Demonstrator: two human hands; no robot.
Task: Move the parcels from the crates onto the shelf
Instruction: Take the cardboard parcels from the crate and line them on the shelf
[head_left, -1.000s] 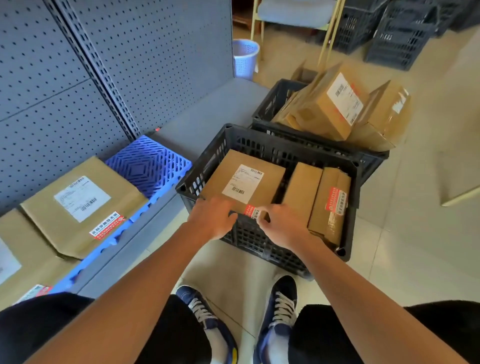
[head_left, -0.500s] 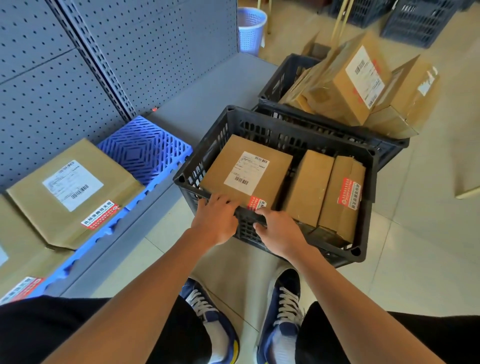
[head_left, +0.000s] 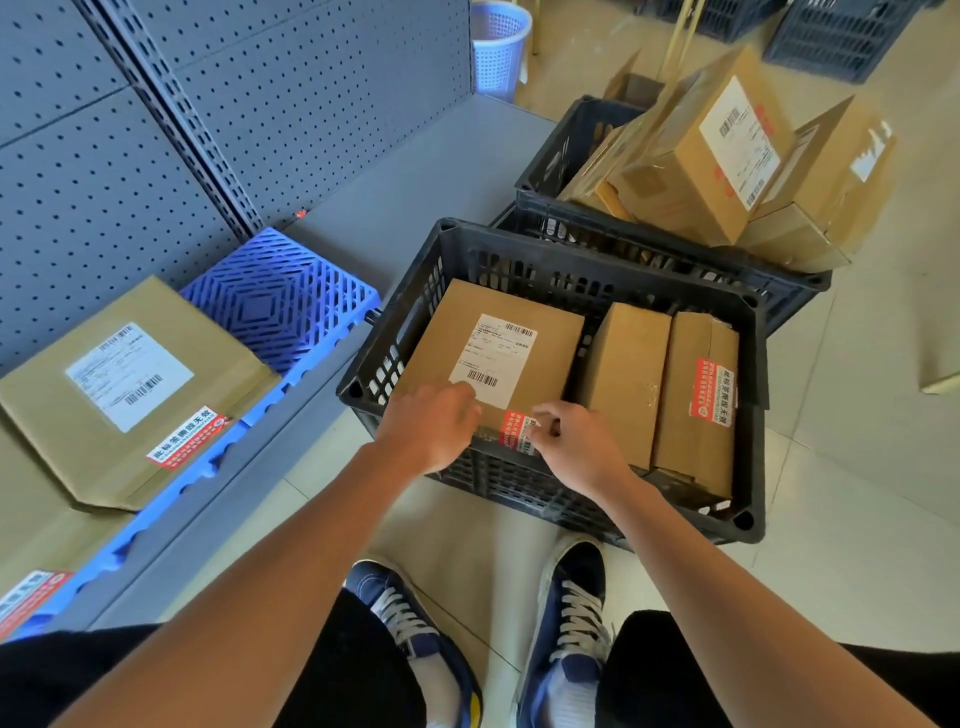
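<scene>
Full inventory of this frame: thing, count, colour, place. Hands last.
near crate: 1, black, floor ahead
labelled parcel: 1, brown, left in near crate
upright parcels: 2, brown, right in near crate
far crate: 1, black, behind near crate
piled parcels: several, brown, far crate
shelf: 1, grey, left
mat: 1, blue, on shelf
flat parcels: 2 visible, brown, on mat
bin: 1, lilac, beyond shelf
shoes: 2, navy, floor
left hand: on labelled parcel's near edge
right hand: curled at same edge

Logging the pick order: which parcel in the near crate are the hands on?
The flat parcel with the white label, leftmost in the near crate; both the left hand and right hand touch its near edge.
</scene>
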